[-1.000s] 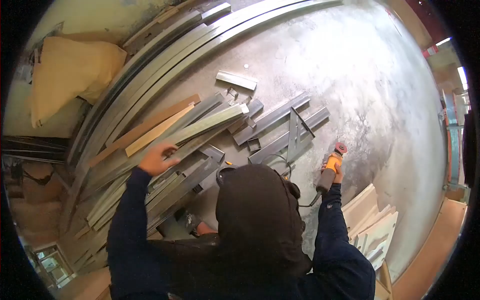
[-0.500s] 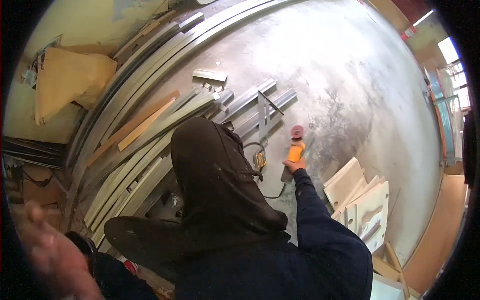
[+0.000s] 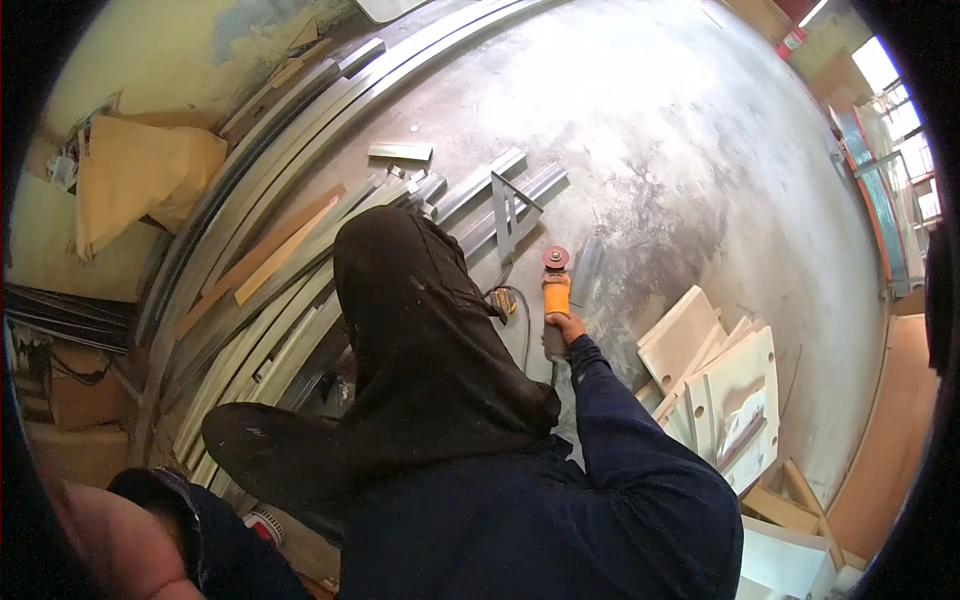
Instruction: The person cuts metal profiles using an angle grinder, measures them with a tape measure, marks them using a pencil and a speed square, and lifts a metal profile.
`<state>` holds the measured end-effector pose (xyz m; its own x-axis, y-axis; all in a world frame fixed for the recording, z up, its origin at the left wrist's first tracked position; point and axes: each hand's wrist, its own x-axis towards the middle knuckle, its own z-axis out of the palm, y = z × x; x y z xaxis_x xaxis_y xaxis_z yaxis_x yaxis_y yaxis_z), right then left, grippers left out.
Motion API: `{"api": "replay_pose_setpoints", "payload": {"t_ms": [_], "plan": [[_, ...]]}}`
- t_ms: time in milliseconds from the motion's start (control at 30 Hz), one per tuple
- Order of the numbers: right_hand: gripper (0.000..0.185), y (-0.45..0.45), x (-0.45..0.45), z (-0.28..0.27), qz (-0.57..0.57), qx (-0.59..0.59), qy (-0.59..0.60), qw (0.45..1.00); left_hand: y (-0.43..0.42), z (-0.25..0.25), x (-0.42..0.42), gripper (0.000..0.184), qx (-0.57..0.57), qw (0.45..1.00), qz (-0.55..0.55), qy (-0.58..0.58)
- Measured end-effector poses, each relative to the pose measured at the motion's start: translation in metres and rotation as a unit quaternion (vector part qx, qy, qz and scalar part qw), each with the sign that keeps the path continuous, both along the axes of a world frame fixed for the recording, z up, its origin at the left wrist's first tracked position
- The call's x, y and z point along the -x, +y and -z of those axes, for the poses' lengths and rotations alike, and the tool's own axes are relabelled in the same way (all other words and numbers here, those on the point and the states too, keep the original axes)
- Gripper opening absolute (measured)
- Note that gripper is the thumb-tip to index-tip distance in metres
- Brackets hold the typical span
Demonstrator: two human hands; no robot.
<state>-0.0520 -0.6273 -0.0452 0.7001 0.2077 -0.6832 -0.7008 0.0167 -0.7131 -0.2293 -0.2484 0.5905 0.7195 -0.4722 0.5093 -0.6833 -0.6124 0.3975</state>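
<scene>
My right hand [image 3: 568, 327] is wrapped round the body of an orange angle grinder [image 3: 556, 300], whose reddish disc [image 3: 555, 259] points away from me over the floor. A flat grey metal strip [image 3: 588, 270] lies just right of the grinder. Very close to the camera at the lower left, my left hand [image 3: 120, 550] appears large and cut off by the view's edge; its fingers cannot be made out. Left of the grinder, a yellow and black tape measure [image 3: 505, 301] lies near my knee. A metal set square [image 3: 508, 215] rests across metal profiles [image 3: 485, 185].
Long metal profiles [image 3: 300, 160] and wooden strips [image 3: 265, 255] run along my left side. Cut wooden panels [image 3: 735, 400] lean in a pile at the right. Brown cardboard [image 3: 150, 170] is by the wall, and a short metal offcut [image 3: 400, 151] lies ahead on the concrete floor.
The grinder in my right hand has moved left and slightly closer, now pointing straight ahead. My left hand, spread before, has come lower and nearer the camera. The view has shifted a little.
</scene>
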Motion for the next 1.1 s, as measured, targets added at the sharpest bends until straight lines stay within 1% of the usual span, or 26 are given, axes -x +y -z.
{"api": "replay_pose_setpoints", "payload": {"t_ms": [33, 100, 133, 167, 233, 300, 367, 433, 467, 500, 533, 600, 633, 667, 700, 733, 767, 867, 900, 967, 1000, 1100], "plan": [[0.037, 0.002, 0.004, 0.0, 0.0, 0.0, -0.001, 1.0, -0.002, 0.0, 0.002, 0.075, 0.002, 1.0, 0.002, -0.002], [0.037, 0.013, 0.011, 0.003, 0.08, -0.055, 0.05, 0.994, -0.004, -0.001, 0.009, 0.073, 0.004, 1.0, 0.001, -0.004], [0.038, 0.016, 0.012, 0.007, 0.123, -0.082, 0.049, 0.988, -0.005, -0.002, 0.013, 0.072, 0.004, 1.0, 0.0, -0.006], [0.038, 0.018, 0.009, 0.01, 0.115, -0.085, 0.051, 0.988, -0.006, -0.003, 0.016, 0.071, 0.005, 1.0, -0.002, -0.006], [0.039, 0.009, 0.0, 0.014, 0.149, -0.1, 0.083, 0.98, -0.008, -0.002, 0.022, 0.069, 0.008, 1.0, -0.007, -0.008], [0.041, -0.002, -0.014, 0.019, 0.136, -0.101, 0.08, 0.982, -0.009, 0.002, 0.027, 0.067, 0.012, 1.0, -0.013, -0.01], [0.043, -0.01, -0.031, 0.028, 0.117, -0.13, 0.076, 0.982, -0.008, 0.007, 0.03, 0.065, 0.018, 1.0, -0.017, -0.011], [0.042, -0.009, -0.036, 0.015, 0.113, -0.095, 0.093, 0.985, -0.001, 0.013, 0.03, 0.063, 0.027, 0.999, -0.025, -0.009], [0.038, -0.024, -0.046, 0.074, 0.105, -0.052, 0.004, 0.993, 0.002, 0.015, 0.029, 0.063, 0.033, 0.999, -0.028, -0.004], [0.036, -0.029, -0.043, 0.084, 0.104, -0.012, -0.024, 0.994, 0.007, 0.018, 0.029, 0.062, 0.04, 0.999, -0.033, -0.004], [0.044, -0.04, -0.047, 0.075, -0.068, 0.192, -0.098, 0.974, 0.013, 0.021, 0.027, 0.061, 0.047, 0.998, -0.039, -0.002], [0.06, -0.013, -0.024, 0.021, -0.016, 0.354, -0.126, 0.927, 0.025, 0.027, 0.025, 0.059, 0.063, 0.997, -0.049, 0.002], [0.064, -0.006, -0.021, -0.006, -0.069, 0.387, -0.151, 0.907, 0.031, 0.031, 0.024, 0.058, 0.073, 0.996, -0.054, 0.002], [0.068, 0.0, -0.021, -0.019, -0.122, 0.418, -0.177, 0.883, 0.038, 0.034, 0.023, 0.058, 0.083, 0.995, -0.06, 0.0], [0.068, 0.002, -0.022, -0.014, -0.138, 0.416, -0.18, 0.881, 0.046, 0.038, 0.022, 0.057, 0.097, 0.993, -0.066, 0.0], [0.066, 0.002, -0.027, -0.007, -0.193, 0.492, -0.166, 0.833, 0.054, 0.041, 0.023, 0.056, 0.112, 0.991, -0.073, -0.001], [0.064, -0.005, -0.031, 0.007, -0.248, 0.563, -0.152, 0.774, 0.064, 0.045, 0.023, 0.055, 0.129, 0.988, -0.08, -0.002], [0.063, -0.061, -0.049, 0.111, -0.316, 0.495, -0.104, 0.803, 0.098, 0.06, 0.022, 0.053, 0.19, 0.977, -0.097, -0.007], [0.061, -0.056, -0.053, 0.102, -0.35, 0.495, -0.076, 0.792, 0.11, 0.069, 0.018, 0.053, 0.213, 0.972, -0.103, -0.004], [0.059, -0.026, -0.06, 0.07, -0.393, 0.513, -0.056, 0.761, 0.137, 0.089, 0.008, 0.051, 0.26, 0.959, -0.116, 0.0], [0.058, -0.014, -0.06, 0.066, -0.416, 0.515, -0.049, 0.748, 0.148, 0.103, -0.001, 0.051, 0.293, 0.949, -0.119, 0.004], [0.055, 0.029, -0.073, 0.055, -0.456, 0.515, -0.062, 0.723, 0.183, 0.153, -0.038, 0.049, 0.431, 0.895, -0.111, -0.006]]}}
